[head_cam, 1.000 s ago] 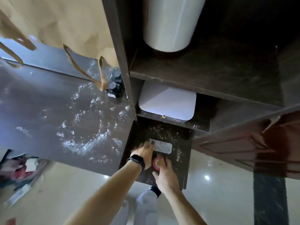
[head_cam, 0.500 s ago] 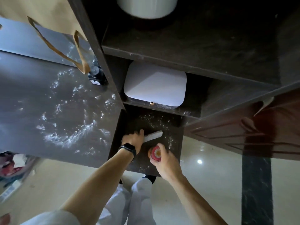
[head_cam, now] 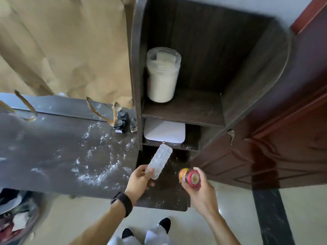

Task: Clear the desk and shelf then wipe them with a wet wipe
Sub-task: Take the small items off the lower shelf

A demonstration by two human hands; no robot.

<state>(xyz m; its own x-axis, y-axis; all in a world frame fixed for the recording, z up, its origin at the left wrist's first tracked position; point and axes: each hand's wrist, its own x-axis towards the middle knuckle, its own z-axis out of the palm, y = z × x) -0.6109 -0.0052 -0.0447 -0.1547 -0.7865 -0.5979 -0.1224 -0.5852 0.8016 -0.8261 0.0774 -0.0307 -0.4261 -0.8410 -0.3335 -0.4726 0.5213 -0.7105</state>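
Clearing step: dark powder-dusted desk [head_cam: 58, 147] not yet wiped. Your left hand [head_cam: 139, 179] pinches a clear flat plastic blister pack [head_cam: 160, 160]; your right hand [head_cam: 198, 191] curls round a small pink-capped jar [head_cam: 190, 177], both above the dark lower shelf [head_cam: 169, 195]. Next, probably: set both aside.

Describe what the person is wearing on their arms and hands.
Both forearms are bare, with no sleeves in view, and neither hand is gloved. The left hand has a wide black band strapped round its wrist, like a smartwatch or fitness tracker. The right hand and its wrist show no ring, watch or bracelet.
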